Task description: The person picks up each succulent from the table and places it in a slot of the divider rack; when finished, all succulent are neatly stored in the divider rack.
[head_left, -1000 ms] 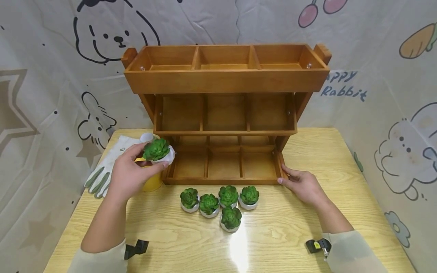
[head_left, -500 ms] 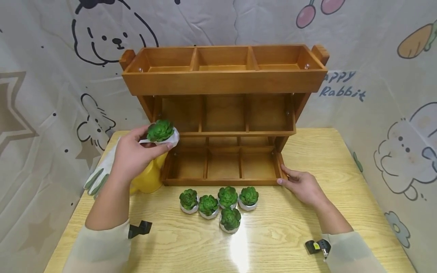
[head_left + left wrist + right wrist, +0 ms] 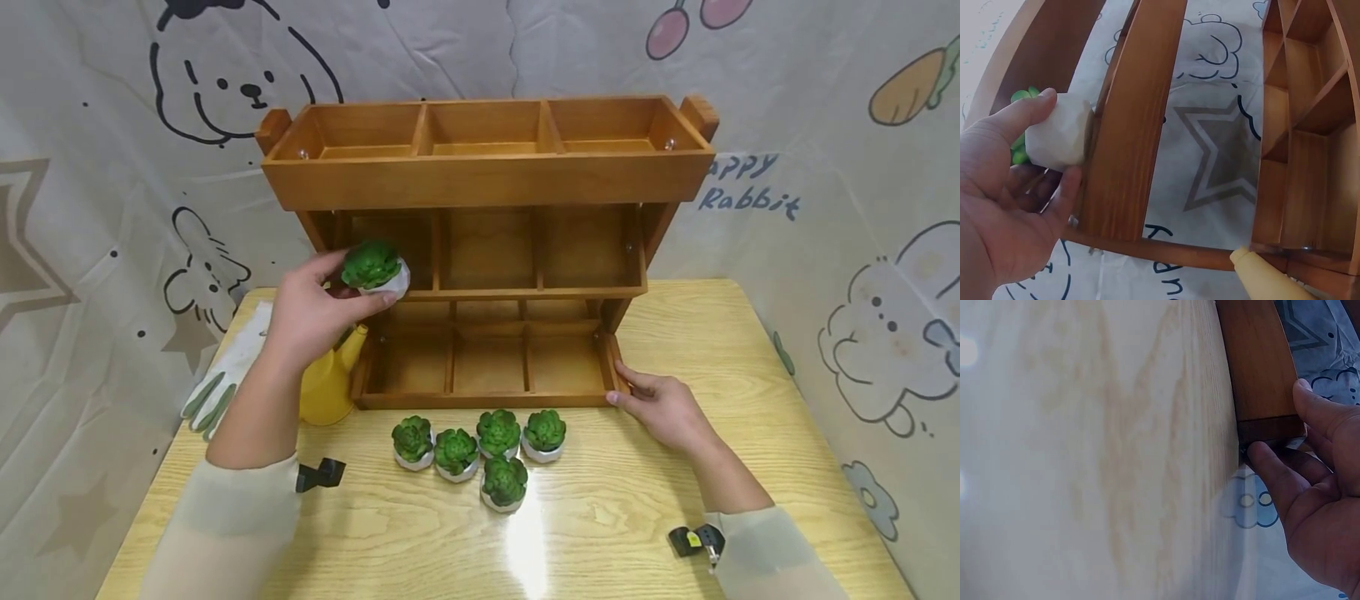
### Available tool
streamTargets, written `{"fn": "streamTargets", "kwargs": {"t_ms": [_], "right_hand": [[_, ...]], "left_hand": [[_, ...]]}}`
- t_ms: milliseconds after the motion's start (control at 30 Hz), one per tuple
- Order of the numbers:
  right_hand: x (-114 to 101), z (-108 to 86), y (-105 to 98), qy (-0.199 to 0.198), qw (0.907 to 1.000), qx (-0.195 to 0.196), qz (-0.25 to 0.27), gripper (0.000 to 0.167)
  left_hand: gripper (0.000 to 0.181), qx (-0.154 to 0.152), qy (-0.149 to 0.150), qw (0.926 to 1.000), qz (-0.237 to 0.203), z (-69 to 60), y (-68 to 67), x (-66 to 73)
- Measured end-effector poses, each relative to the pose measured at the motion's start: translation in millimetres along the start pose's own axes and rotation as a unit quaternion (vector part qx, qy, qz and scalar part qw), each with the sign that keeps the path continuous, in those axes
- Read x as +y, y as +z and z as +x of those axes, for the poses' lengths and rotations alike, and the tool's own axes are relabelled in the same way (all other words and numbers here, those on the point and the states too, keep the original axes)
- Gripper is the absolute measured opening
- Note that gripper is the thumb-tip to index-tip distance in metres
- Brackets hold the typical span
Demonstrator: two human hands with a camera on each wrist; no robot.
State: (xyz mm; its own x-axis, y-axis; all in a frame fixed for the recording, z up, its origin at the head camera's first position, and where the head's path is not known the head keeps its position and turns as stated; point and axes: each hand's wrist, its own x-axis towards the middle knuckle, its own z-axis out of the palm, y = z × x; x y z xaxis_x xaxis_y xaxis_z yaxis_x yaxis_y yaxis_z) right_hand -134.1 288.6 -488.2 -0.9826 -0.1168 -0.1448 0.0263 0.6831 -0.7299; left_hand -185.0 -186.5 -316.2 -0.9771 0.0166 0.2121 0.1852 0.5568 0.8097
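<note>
The left hand [image 3: 311, 308] pinches the white pot of a small green plant [image 3: 371, 265] between thumb and fingers, the gap closed down to the pot's width. That plant is held up at the left end of the shelf's [image 3: 487, 182] middle box; whether it touches the wood I cannot tell. The right hand [image 3: 667, 412] grips the bottom box's front right corner, thumb in front, fingers at the side. Five more potted plants [image 3: 498, 433] stand close together on the table [image 3: 600, 517], just off the shelf's front edge. A yellow watering can [image 3: 326, 387] stands beside the shelf's left end, and gloves [image 3: 236, 358] lie along the table's left edge. On the cloth [image 3: 817, 283] behind, blue lettering [image 3: 750, 185] reads "appy" over "Rabbit", the upper word's start hidden by the top box. The left wrist view catches dark letters too cut off to read.
</note>
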Motion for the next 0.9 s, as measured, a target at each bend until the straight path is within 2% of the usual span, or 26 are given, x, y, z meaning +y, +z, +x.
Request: {"fn": "streamTargets", "kwargs": {"t_ms": [367,667,767,900], "right_hand": [[1,0.4,1,-0.001,1.0000,0.006,0.001,0.070],[0,-1.5,1,0.001,1.0000,-0.001,0.002,0.071],[-1,-1.5,1,0.000,1.0000,-0.001,0.004,0.071],[-1,-1.5,1,-0.001,1.0000,-0.001,0.006,0.071]], "left_hand": [[0.076,-0.022,-0.017,0.9993,0.025,20.0,6.4,-1.2],[0.078,-0.051,0.015,0.9966,0.063,33.5,10.1,-1.4],[0.077,-0.065,0.029,0.9937,0.087,38.2,12.5,0.5],[0.078,-0.085,0.029,0.9891,0.117,42.9,14.7,3.9]]}}
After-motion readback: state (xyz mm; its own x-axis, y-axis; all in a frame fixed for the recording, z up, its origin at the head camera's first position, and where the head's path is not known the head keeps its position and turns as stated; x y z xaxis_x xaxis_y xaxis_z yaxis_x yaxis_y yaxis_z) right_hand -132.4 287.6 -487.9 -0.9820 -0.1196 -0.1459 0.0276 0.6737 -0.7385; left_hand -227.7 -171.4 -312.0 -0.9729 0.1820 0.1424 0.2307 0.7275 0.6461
